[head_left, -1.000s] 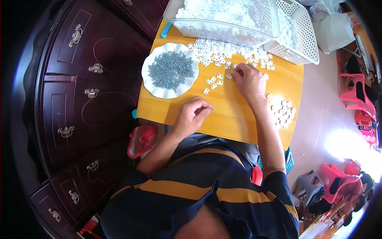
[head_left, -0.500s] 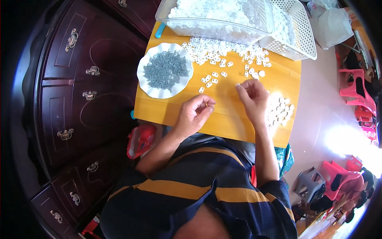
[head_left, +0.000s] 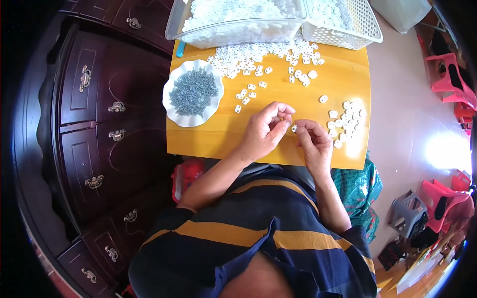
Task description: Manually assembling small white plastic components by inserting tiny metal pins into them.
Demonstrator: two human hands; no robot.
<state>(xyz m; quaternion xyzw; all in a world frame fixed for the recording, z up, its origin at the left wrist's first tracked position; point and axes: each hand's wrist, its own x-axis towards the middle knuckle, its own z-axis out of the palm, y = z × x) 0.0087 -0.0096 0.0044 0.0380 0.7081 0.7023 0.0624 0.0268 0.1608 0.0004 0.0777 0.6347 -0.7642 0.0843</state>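
Note:
My right hand (head_left: 317, 144) pinches a small white plastic piece (head_left: 294, 128) with dark holes, between thumb and fingertips. Close beside it, my left hand (head_left: 266, 130) has its thumb and fingers closed together; what they hold, if anything, is too small to make out. The fingertips of both hands nearly meet above the front part of the wooden table (head_left: 278, 141). Several two-holed white pieces (head_left: 245, 94) lie beyond my left hand. To the right of my right hand is a group of rounder white pieces (head_left: 352, 119), with a single one (head_left: 323, 99) apart from them.
A wavy-rimmed white dish (head_left: 171, 107) of small grey-blue pins (head_left: 194, 92) stands at the left. Along the back are a clear bin (head_left: 238, 36) and a white perforated basket (head_left: 343, 38), both full of white pieces, with a loose heap (head_left: 238, 57) before them. Dark drawers (head_left: 99, 104) flank the table.
Both hands have come together, the left moving right and the right dropping nearer my body. A white piece now shows in my right fingertips. The whole view has shifted a little.

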